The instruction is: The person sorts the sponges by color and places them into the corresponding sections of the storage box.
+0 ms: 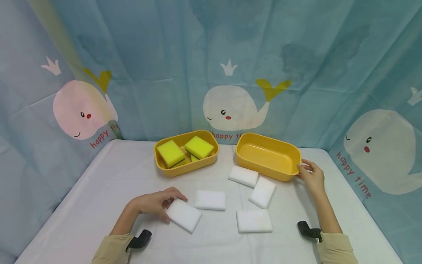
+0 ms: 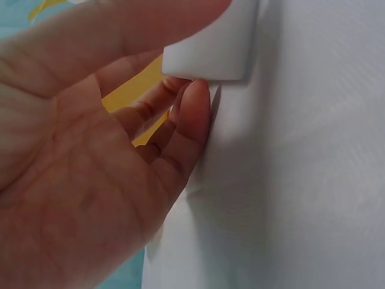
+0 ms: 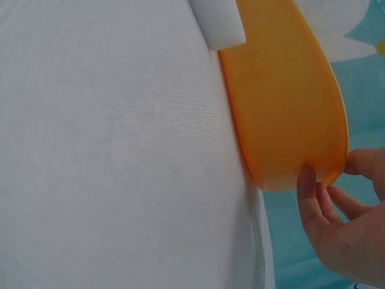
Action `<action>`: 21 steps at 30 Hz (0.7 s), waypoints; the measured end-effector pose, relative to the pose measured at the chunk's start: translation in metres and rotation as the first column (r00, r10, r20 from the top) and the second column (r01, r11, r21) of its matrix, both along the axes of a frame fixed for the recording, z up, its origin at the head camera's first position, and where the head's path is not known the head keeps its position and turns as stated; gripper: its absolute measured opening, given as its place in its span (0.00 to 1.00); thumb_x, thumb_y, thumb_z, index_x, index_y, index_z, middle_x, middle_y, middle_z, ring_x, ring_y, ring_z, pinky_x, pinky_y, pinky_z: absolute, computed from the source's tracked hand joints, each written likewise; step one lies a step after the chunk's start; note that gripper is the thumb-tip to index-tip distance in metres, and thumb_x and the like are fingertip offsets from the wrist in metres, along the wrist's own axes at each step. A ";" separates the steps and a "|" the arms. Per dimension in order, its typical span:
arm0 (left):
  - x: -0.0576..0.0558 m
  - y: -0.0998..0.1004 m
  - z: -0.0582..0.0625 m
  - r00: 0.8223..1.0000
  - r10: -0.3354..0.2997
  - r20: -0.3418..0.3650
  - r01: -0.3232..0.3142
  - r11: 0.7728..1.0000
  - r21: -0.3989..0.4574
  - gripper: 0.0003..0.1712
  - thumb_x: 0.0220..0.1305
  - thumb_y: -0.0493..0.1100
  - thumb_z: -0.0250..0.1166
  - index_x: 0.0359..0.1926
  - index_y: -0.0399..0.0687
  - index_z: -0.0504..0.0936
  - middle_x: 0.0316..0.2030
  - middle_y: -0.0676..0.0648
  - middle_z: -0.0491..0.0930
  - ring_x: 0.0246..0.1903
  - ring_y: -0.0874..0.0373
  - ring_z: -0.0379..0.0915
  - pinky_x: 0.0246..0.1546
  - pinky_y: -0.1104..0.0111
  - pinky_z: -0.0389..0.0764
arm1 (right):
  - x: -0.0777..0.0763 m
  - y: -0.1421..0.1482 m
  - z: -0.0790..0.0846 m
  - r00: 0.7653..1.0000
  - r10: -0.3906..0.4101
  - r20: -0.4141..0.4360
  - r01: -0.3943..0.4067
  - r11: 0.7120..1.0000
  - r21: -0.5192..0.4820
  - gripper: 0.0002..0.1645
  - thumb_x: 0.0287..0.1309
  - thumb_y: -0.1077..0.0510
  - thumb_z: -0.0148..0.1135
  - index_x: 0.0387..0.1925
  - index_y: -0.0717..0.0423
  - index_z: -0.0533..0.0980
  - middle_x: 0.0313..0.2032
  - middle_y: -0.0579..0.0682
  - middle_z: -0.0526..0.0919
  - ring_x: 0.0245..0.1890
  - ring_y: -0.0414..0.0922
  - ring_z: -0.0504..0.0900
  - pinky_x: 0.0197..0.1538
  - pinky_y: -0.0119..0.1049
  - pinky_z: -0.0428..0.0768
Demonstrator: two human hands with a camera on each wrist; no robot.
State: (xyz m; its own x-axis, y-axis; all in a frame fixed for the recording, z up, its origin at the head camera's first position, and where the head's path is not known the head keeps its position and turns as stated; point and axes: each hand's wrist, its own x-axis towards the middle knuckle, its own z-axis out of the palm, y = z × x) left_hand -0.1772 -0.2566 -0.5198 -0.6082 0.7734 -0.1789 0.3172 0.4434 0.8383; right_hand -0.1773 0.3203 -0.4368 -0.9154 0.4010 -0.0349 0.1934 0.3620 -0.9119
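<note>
My left hand (image 1: 153, 203) grips a white melamine sponge (image 1: 184, 215) at its left end, thumb on the near side and fingers on the far side. The left wrist view shows the corner of this sponge (image 2: 207, 57) between thumb and fingers. At the back right, my right hand (image 1: 312, 178) pinches the right end of a yellow plastic tray (image 1: 265, 157), thumb at the rim and fingers against the outer wall. In the right wrist view the tray's outer wall (image 3: 286, 102) meets the fingertips. Nothing lies inside that tray.
A second yellow tray (image 1: 188, 169) at the back left holds several yellow-green sponges (image 1: 171, 152). White sponges lie loose: one (image 1: 210, 200) beside the held one, one (image 1: 254, 221) nearer, and two (image 1: 243, 175) by the right tray. A whale-print curtain (image 1: 184, 73) rises behind the white table (image 1: 115, 176).
</note>
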 end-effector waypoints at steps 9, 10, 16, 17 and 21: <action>0.015 0.010 0.039 0.999 -0.032 -0.015 0.033 0.999 0.003 0.38 0.55 0.47 0.83 0.67 0.61 0.79 0.51 0.52 0.72 0.40 0.59 0.68 0.38 0.70 0.73 | -0.001 0.000 0.002 1.000 -0.008 0.003 0.008 0.999 -0.054 0.34 0.79 0.55 0.57 0.76 0.69 0.64 0.51 0.57 0.74 0.30 0.28 0.77 0.41 0.22 0.86; 0.014 0.009 0.037 0.999 -0.038 -0.024 0.037 0.999 -0.004 0.38 0.56 0.47 0.83 0.67 0.62 0.79 0.51 0.53 0.72 0.40 0.60 0.68 0.39 0.71 0.73 | -0.001 -0.001 0.002 1.000 -0.010 0.002 0.010 0.998 -0.057 0.33 0.79 0.56 0.57 0.76 0.69 0.64 0.51 0.56 0.73 0.30 0.28 0.77 0.40 0.22 0.86; 0.014 0.008 0.039 1.000 -0.010 0.010 0.010 1.000 -0.020 0.40 0.56 0.46 0.83 0.69 0.63 0.78 0.55 0.53 0.73 0.44 0.58 0.69 0.42 0.69 0.76 | 0.000 -0.003 0.002 1.000 -0.020 -0.008 0.020 0.997 -0.076 0.32 0.78 0.58 0.57 0.75 0.69 0.65 0.48 0.54 0.72 0.28 0.29 0.78 0.39 0.23 0.86; 0.016 0.009 0.044 1.000 -0.001 0.027 0.002 1.000 -0.014 0.40 0.56 0.45 0.83 0.68 0.62 0.78 0.55 0.52 0.73 0.46 0.57 0.69 0.43 0.69 0.76 | 0.000 -0.003 0.002 1.000 -0.020 -0.007 0.020 0.997 -0.077 0.32 0.78 0.58 0.57 0.75 0.69 0.65 0.48 0.54 0.72 0.28 0.29 0.78 0.39 0.23 0.86; 0.022 0.011 0.061 0.999 -0.003 0.046 0.002 1.000 0.014 0.38 0.58 0.46 0.81 0.69 0.57 0.78 0.58 0.49 0.73 0.50 0.54 0.69 0.48 0.68 0.77 | 0.001 -0.002 0.001 1.000 -0.018 -0.009 0.017 0.997 -0.077 0.32 0.78 0.58 0.57 0.75 0.69 0.65 0.48 0.54 0.73 0.28 0.29 0.79 0.39 0.22 0.85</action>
